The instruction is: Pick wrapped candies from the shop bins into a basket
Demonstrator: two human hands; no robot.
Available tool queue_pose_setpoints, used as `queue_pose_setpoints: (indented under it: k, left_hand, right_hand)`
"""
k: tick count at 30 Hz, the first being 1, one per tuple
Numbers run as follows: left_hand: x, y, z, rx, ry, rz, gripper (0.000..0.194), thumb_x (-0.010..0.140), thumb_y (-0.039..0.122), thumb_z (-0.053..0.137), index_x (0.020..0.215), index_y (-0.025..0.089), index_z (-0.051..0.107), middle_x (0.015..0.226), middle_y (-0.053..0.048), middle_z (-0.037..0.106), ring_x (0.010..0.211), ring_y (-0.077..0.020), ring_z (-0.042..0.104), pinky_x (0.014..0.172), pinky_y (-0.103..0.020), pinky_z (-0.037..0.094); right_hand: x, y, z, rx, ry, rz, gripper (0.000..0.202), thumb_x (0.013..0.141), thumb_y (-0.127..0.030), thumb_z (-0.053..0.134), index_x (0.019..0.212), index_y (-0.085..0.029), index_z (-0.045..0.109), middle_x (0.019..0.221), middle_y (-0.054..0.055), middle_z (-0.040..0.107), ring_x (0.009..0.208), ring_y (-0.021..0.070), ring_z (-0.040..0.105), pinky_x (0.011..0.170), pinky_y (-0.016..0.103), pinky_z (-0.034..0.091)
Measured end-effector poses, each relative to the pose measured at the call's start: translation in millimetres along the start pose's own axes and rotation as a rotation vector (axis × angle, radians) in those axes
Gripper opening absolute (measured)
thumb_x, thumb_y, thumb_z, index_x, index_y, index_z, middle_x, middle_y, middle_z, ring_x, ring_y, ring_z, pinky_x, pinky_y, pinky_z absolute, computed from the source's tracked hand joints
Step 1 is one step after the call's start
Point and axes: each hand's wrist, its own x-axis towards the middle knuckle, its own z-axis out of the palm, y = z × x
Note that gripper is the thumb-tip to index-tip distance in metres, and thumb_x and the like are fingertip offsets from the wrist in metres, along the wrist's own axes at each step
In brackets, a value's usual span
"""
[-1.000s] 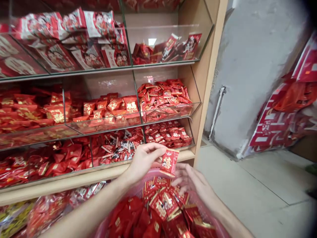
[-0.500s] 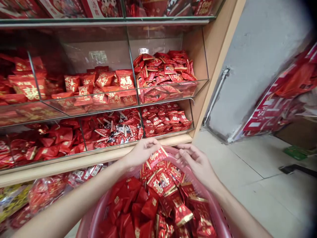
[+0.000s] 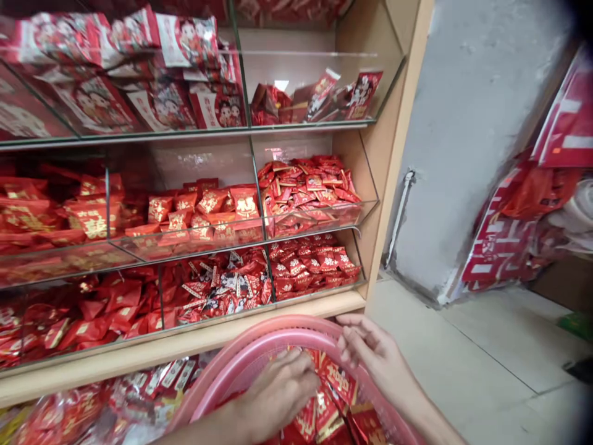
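Observation:
My left hand (image 3: 283, 390) is over the red packets inside the pink plastic basket (image 3: 291, 326). It is blurred and its fingertips point down, so any packet under them is hidden. My right hand (image 3: 373, 349) hovers at the basket's right rim, its fingers loosely bent and a little apart, with nothing visible in them. Close to both hands lie small red candy packets (image 3: 340, 378) with gold print, partly covered by my left hand and arm.
A wooden shelf unit (image 3: 324, 305) with glass dividers stands ahead. Its bins hold red packets (image 3: 311, 185), more red packets (image 3: 315, 266) and larger printed bags (image 3: 185, 40). Bagged goods (image 3: 74, 408) lie below. A grey wall (image 3: 445, 154) and tiled floor (image 3: 486, 346) are at right.
My left hand has moved down into the basket; the red packet it held up is no longer visible. My right hand stays by the rim. The view has tilted up, showing more upper shelf.

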Motion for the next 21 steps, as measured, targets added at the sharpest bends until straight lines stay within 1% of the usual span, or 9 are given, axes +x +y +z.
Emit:
queue_pose_setpoints:
  k: [2, 5, 8, 10, 12, 14, 16, 18, 21]
  left_hand:
    - [3, 1, -12.8, 0.077, 0.107, 0.035, 0.022, 0.091, 0.018, 0.038, 0.089, 0.019, 0.06, 0.086, -0.003, 0.058, 0.076, -0.0155, 0.053, 0.067, -0.026, 0.041]
    - [10, 2, -47.3, 0.091, 0.275, 0.063, 0.025, 0.092, 0.016, 0.035, 0.092, 0.018, 0.06, 0.085, -0.004, 0.058, 0.077, -0.0152, 0.052, 0.068, -0.027, 0.041]
    - [15, -3, -81.6, -0.008, 0.449, 0.054, 0.021, 0.092, 0.018, 0.039, 0.1, 0.017, 0.059, 0.089, -0.006, 0.06, 0.083, -0.0154, 0.052, 0.073, -0.027, 0.041]
    - [14, -12, -92.3, -0.088, 0.538, 0.015, 0.02, 0.092, 0.019, 0.041, 0.1, 0.016, 0.059, 0.089, -0.005, 0.06, 0.083, -0.0146, 0.053, 0.076, -0.027, 0.041]
    - [10, -25, -89.4, -0.133, 0.538, -0.073, 0.021, 0.093, 0.022, 0.04, 0.095, 0.016, 0.06, 0.086, -0.004, 0.06, 0.081, -0.0138, 0.054, 0.075, -0.026, 0.041]
    - [6, -39, -75.6, -0.142, 0.46, -0.158, 0.028, 0.095, 0.025, 0.034, 0.09, 0.017, 0.061, 0.083, -0.003, 0.06, 0.079, -0.0137, 0.054, 0.074, -0.026, 0.042]
    - [4, -51, -57.3, -0.083, 0.4, -0.163, 0.029, 0.095, 0.026, 0.033, 0.099, 0.019, 0.062, 0.09, -0.004, 0.062, 0.085, -0.0153, 0.055, 0.079, -0.028, 0.044]
    - [4, -59, -40.4, 0.007, 0.396, -0.086, 0.028, 0.094, 0.026, 0.036, 0.1, 0.02, 0.062, 0.092, -0.005, 0.064, 0.086, -0.0169, 0.056, 0.079, -0.03, 0.045]
    - [2, -64, -22.4, 0.085, 0.442, -0.028, 0.026, 0.092, 0.023, 0.038, 0.097, 0.02, 0.063, 0.091, -0.005, 0.066, 0.083, -0.0176, 0.059, 0.08, -0.032, 0.048]
  right_hand:
    - [1, 0, 0, 0.0, -0.018, 0.011, 0.039, 0.082, -0.053, 0.057, 0.1, -0.018, 0.055, 0.067, 0.001, 0.061, 0.055, 0.0137, 0.056, 0.049, 0.024, 0.041]
    - [1, 0, 0, 0.009, -0.04, 0.031, 0.041, 0.08, -0.055, 0.058, 0.099, -0.019, 0.055, 0.066, 0.0, 0.06, 0.055, 0.0141, 0.056, 0.049, 0.025, 0.04]
    - [-1, 3, 1, 0.014, -0.048, 0.037, 0.04, 0.081, -0.055, 0.056, 0.098, -0.019, 0.054, 0.065, 0.0, 0.059, 0.053, 0.013, 0.054, 0.049, 0.024, 0.039]
    - [-1, 6, 4, -0.001, -0.04, 0.038, 0.041, 0.082, -0.056, 0.055, 0.098, -0.019, 0.053, 0.065, -0.001, 0.059, 0.052, 0.0123, 0.053, 0.048, 0.023, 0.038]
    - [-1, 9, 7, -0.027, -0.024, 0.037, 0.042, 0.082, -0.058, 0.054, 0.096, -0.019, 0.053, 0.064, -0.001, 0.058, 0.05, 0.0118, 0.052, 0.046, 0.023, 0.036]
    - [0, 9, 9, -0.062, -0.016, 0.017, 0.042, 0.082, -0.059, 0.052, 0.095, -0.019, 0.053, 0.064, -0.001, 0.058, 0.05, 0.0118, 0.052, 0.047, 0.023, 0.036]
    - [5, 0, 9, -0.108, -0.015, -0.022, 0.043, 0.082, -0.06, 0.051, 0.095, -0.019, 0.053, 0.065, 0.0, 0.059, 0.051, 0.0127, 0.053, 0.048, 0.024, 0.038]
    - [11, -20, 6, -0.178, -0.006, -0.091, 0.043, 0.083, -0.06, 0.049, 0.095, -0.019, 0.054, 0.065, 0.0, 0.059, 0.052, 0.014, 0.054, 0.049, 0.026, 0.04]
    - [27, -73, 0, -0.371, 0.054, -0.258, 0.038, 0.084, -0.055, 0.049, 0.095, -0.019, 0.056, 0.067, 0.002, 0.061, 0.055, 0.0161, 0.056, 0.05, 0.028, 0.042]
